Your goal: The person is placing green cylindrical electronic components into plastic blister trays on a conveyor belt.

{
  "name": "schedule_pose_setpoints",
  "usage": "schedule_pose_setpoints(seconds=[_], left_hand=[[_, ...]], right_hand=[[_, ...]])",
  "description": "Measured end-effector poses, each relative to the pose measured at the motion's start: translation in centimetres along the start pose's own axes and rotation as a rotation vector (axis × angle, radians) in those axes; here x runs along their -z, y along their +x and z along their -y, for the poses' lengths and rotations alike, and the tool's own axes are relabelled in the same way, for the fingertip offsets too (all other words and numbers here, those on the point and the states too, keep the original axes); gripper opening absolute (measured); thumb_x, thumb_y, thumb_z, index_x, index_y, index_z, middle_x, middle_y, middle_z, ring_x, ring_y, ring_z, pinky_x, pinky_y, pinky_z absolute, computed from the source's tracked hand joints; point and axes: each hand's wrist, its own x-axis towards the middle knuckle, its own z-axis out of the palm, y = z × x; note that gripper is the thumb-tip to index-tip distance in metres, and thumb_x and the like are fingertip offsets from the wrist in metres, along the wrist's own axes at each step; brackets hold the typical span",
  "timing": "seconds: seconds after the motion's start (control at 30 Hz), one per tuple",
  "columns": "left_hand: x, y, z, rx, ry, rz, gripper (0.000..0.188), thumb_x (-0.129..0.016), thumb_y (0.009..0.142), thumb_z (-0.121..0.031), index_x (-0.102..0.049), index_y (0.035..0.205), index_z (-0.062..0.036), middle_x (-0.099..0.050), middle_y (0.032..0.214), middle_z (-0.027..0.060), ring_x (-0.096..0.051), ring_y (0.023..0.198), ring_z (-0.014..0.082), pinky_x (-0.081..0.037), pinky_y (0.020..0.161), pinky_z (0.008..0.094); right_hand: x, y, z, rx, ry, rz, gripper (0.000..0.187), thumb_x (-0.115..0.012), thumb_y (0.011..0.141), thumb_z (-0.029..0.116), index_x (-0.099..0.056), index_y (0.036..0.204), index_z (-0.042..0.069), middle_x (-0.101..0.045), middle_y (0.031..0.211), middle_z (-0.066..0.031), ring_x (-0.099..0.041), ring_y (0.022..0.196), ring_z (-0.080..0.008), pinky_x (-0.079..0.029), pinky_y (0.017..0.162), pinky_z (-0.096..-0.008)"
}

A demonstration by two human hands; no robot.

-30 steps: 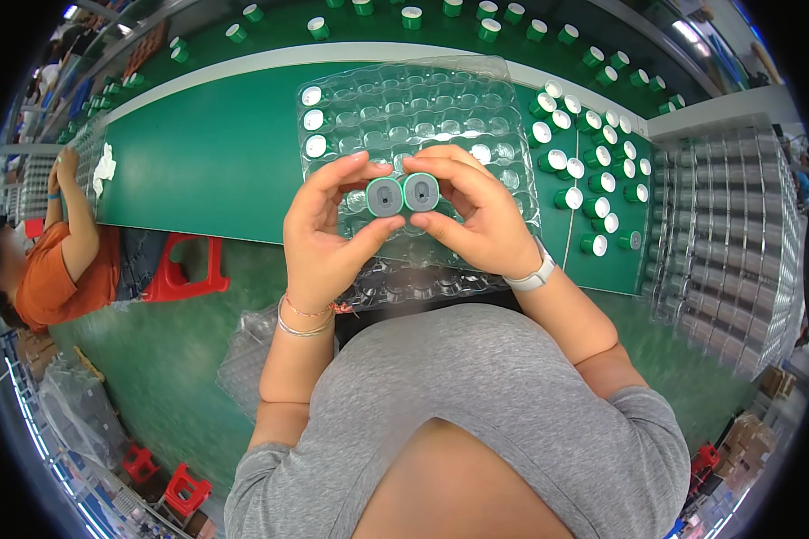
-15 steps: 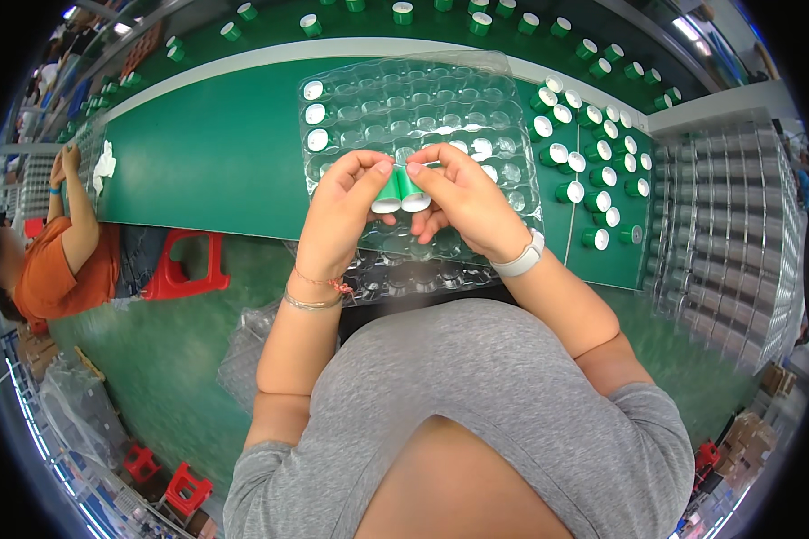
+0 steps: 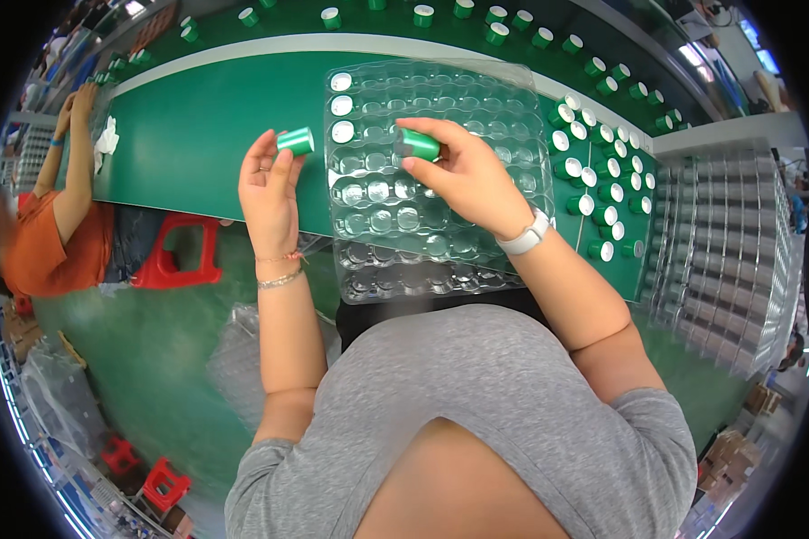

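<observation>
My left hand [image 3: 270,193] is closed on a small green cylinder with a pale end [image 3: 296,141], held on its side left of the tray. Between thumb and fingers, my right hand [image 3: 466,172] grips another green cylinder [image 3: 418,145], also tilted sideways, above the tray. Beneath it lies a clear plastic tray [image 3: 440,222] with rows of round pockets. Three white-topped green cylinders [image 3: 342,106] sit in its far left pockets. The tray's near edge reaches past the table edge toward me.
More green cylinders [image 3: 610,192] stand grouped on the green table [image 3: 207,117] at right. Others ride a belt [image 3: 288,20] along the far side. Stacked clear trays [image 3: 719,260] rise at the right. A co-worker in an orange shirt [image 3: 58,238] is at left, near a red stool [image 3: 178,256].
My hands have moved apart, each with one green cylinder; before, both cylinders were held side by side over the tray. The left hand went left, and cylinders on the far belt shifted right.
</observation>
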Motion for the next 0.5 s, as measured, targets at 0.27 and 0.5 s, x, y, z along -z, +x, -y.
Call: schedule_pose_setpoints(seconds=[0.27,0.5], left_hand=[[3.4,1.8,3.7,-0.074,-0.199,-0.066,0.032,-0.058,0.093,-0.002,-0.048,0.123,0.0033,-0.054,0.116,0.0113,-0.056,0.110,0.0213,-0.047,0.101,0.0364],[3.6,1.6,4.0,-0.078,-0.156,-0.011,0.035,-0.062,0.090,-0.001,-0.049,0.122,0.0003,-0.051,0.123,0.0104,-0.054,0.110,0.0183,-0.048,0.096,0.0324]], right_hand=[[-3.8,3.6,-0.8,0.405,-0.499,0.053,0.037,-0.075,0.072,0.002,-0.061,0.106,0.004,-0.055,0.088,-0.0078,-0.056,0.080,-0.0237,-0.048,0.070,-0.0336],[-5.5,4.8,-1.8,0.388,-0.566,0.119,0.038,-0.063,0.074,-0.004,-0.061,0.112,0.003,-0.054,0.099,-0.0120,-0.058,0.089,-0.0278,-0.050,0.077,-0.0350]])
